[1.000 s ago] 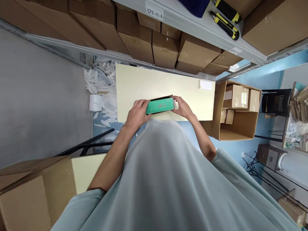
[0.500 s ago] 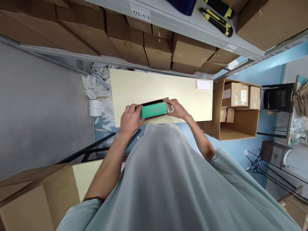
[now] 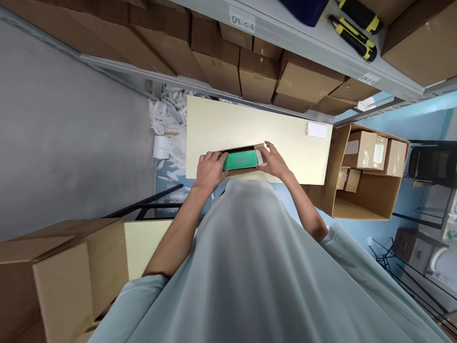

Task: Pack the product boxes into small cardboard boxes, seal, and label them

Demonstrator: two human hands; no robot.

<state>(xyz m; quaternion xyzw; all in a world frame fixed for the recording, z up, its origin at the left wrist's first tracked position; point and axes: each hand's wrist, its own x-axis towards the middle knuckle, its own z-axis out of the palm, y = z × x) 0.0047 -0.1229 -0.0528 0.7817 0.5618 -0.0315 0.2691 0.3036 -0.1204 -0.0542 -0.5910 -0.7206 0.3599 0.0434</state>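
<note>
A green box (image 3: 240,160) with faint reddish print lies inside a narrow open cardboard box (image 3: 246,171) near the front edge of the pale yellow table (image 3: 246,119). My left hand (image 3: 210,169) grips the left end of both, its fingers over the green box's end. At the right end, my right hand (image 3: 274,161) is curled around the cardboard box, with the thumb and fingertips at a pale end flap (image 3: 259,157). A white label sheet (image 3: 316,130) rests at the table's back right.
A shelf (image 3: 214,18) with cardboard boxes and yellow-black cutters (image 3: 353,38) spans the top. An open carton (image 3: 366,209) holding several boxes stands right of the table. White scraps and a roll (image 3: 162,147) lie left; another carton (image 3: 64,286) is lower left.
The whole view has shifted, so the scene sits further right. The green box now sits lower and flatter in the cardboard box, and my right hand's fingers have shifted on the end.
</note>
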